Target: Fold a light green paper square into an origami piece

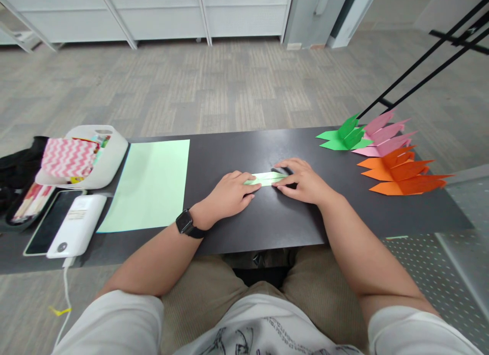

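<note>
A narrow folded strip of light green paper (270, 179) lies flat on the dark table (244, 227), a crease line running along its length. At its left end, the thumb and fingers of my left hand (231, 194) press on it from both long edges. The right end is pinched between the fingers and thumb of my right hand (303, 182), which partly hide it. To the left of my left hand lies a flat sheet of light green paper (153, 184).
Folded paper pieces in green (346, 136), pink (384, 136) and orange (401, 174) stand at the right. On the left are a white basket (118, 156) with a pink patterned pack (71, 156), a phone (48, 225) and a white power bank (74, 225) with a cable.
</note>
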A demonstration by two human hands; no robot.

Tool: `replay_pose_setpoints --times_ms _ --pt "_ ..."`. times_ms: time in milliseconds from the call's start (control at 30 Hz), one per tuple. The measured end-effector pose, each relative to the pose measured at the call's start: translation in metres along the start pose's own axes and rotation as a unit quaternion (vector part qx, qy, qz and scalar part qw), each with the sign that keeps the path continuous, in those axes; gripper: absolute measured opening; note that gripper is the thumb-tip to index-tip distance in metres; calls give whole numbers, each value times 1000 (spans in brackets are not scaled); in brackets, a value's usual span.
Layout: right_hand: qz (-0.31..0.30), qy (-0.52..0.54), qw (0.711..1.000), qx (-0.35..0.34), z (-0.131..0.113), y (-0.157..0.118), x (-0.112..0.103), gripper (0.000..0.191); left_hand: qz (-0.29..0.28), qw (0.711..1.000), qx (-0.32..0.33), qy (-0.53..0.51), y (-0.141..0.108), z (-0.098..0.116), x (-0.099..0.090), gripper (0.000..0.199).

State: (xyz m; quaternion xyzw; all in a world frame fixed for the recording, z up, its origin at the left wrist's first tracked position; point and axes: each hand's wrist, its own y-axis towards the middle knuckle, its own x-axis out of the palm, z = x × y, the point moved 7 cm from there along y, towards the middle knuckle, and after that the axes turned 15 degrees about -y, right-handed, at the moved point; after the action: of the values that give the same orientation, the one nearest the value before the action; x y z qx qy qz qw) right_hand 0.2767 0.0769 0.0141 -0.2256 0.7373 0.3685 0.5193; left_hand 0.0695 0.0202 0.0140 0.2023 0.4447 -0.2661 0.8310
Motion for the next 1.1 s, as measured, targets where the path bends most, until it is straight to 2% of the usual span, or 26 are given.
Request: replay_pose_setpoints --times_ms 133,300,467,633,767,933,1100 --pt "38 1 999 18 -4 5 0 25 -5 1000 4 7 0 0 0 38" --pt "5 -27 1000 1 -25 14 19 25 -8 1000 2 9 0 0 1 42" --pt "-6 -42 999 34 -23 14 24 25 -9 1000 15 12 -1 2 -2 43" --pt "-15 -42 999 30 -24 13 24 26 -8 1000 25 12 0 3 -3 37" --pt "-15 -42 998 32 -25 14 25 24 4 999 21 50 -2 11 -9 34" --pt "-24 -40 998 34 -24 14 26 24 24 996 -5 83 -6 20 -18 28" --pt "-30 -40 998 44 -23 13 28 26 30 994 -54 86 -7 12 -19 26"
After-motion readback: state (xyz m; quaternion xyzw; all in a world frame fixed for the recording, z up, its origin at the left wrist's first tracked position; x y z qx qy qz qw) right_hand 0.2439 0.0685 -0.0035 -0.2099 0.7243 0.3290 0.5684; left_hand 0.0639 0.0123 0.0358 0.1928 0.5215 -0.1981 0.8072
